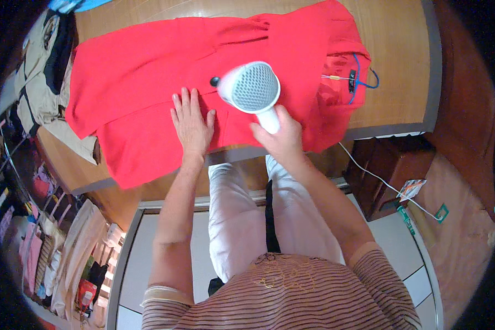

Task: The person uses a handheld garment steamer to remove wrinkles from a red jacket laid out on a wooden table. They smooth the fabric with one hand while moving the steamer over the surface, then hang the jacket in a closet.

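Observation:
A red coat (156, 74) lies spread across the wooden table (396, 82), its collar to the right and its hem to the left. Flat on the fabric rests my left hand (192, 123), palm down, with nothing in it. My right hand (282, 134) grips the handle of a white handheld appliance (255, 87) with a round mesh face, which looks like a hair dryer. The appliance is over the middle of the coat, near a dark button (215, 81); its far side is blurred and hidden. A blue hanger (357, 84) shows inside the collar beside a dark label (352, 81).
Beige and dark garments (41, 82) hang over the table's left end. Lower left, a rack holds several clothes (72, 247). A dark wooden cabinet (390, 173) stands under the right side. A white cord (371, 173) runs past it to a green-edged outlet (441, 213).

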{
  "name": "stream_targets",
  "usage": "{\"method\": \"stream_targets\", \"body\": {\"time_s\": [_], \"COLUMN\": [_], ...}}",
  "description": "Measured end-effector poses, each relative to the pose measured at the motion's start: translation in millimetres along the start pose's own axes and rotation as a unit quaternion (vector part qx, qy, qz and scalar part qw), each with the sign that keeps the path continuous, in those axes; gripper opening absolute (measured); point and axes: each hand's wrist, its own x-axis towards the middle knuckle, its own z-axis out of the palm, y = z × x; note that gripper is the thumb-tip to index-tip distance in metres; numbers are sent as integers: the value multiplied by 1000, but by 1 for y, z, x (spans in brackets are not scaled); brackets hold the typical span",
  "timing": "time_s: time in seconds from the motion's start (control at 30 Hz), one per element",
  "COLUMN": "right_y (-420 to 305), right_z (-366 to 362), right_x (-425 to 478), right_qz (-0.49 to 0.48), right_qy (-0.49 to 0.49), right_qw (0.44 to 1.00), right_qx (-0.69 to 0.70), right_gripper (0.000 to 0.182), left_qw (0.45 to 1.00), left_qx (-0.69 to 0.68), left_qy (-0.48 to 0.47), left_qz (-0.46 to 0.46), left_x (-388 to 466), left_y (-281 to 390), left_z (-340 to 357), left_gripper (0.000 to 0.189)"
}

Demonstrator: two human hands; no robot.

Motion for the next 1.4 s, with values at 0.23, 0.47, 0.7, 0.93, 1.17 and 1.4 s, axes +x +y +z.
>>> {"method": "stream_targets", "body": {"time_s": [0.23,0.47,0.7,0.93,1.17,1.4], "right_y": [-43,-25,-82,-48,-42,-52], "right_z": [108,74,179,162,129,196], "right_x": [28,37,24,29,16,7], "right_qz": [-38,104,-9,23,72,-12], "right_qy": [-23,196,43,100,206,74], "right_qw": [998,973,999,993,976,993], "right_qx": [-43,-64,-14,-53,3,-91], "right_gripper": [35,32,31,30,29,33], "left_qw": [995,990,987,978,975,975], "left_qx": [34,15,53,56,67,120], "left_qy": [-77,-88,-104,-173,-186,-175], "left_qz": [-43,-109,-110,-99,-104,-60], "left_x": [-12,4,9,13,15,12], "left_y": [-41,-99,-114,-113,-119,-125], "left_z": [7,-19,-14,-21,-15,2], "left_gripper": [81,109,104,117,121,122]}}
